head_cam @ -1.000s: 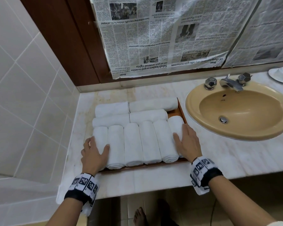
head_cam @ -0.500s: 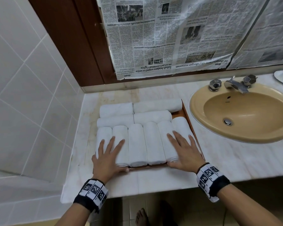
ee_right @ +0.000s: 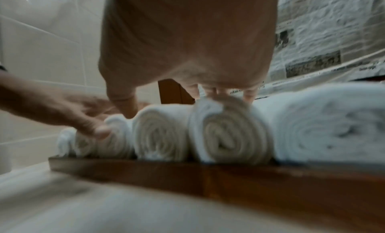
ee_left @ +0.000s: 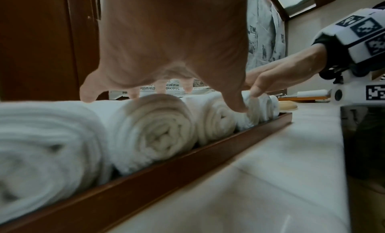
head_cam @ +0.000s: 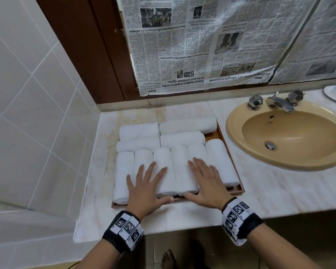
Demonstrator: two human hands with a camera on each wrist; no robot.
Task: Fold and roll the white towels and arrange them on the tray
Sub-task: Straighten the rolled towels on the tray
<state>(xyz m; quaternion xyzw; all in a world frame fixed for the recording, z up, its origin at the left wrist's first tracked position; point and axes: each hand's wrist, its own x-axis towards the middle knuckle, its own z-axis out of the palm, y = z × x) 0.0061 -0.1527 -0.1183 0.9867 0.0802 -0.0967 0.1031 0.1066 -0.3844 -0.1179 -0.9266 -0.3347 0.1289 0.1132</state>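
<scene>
A: You are laying your left hand (head_cam: 144, 188) flat, fingers spread wide, across the front-row towel rolls (head_cam: 162, 169). Your right hand (head_cam: 207, 184) is doing likewise on the rolls beside it; neither is gripping anything.

B: Step?

A: Final tidying, by my reading. Six rolls are lying lengthwise in front and four crosswise behind, all sitting in the wooden tray (head_cam: 239, 189) on the marble counter (head_cam: 279, 191), left of the basin (head_cam: 291, 136).

B: Next?

A: Probably you are evening the roll ends against the near rim with light pressure, so nothing unrolls.
</scene>
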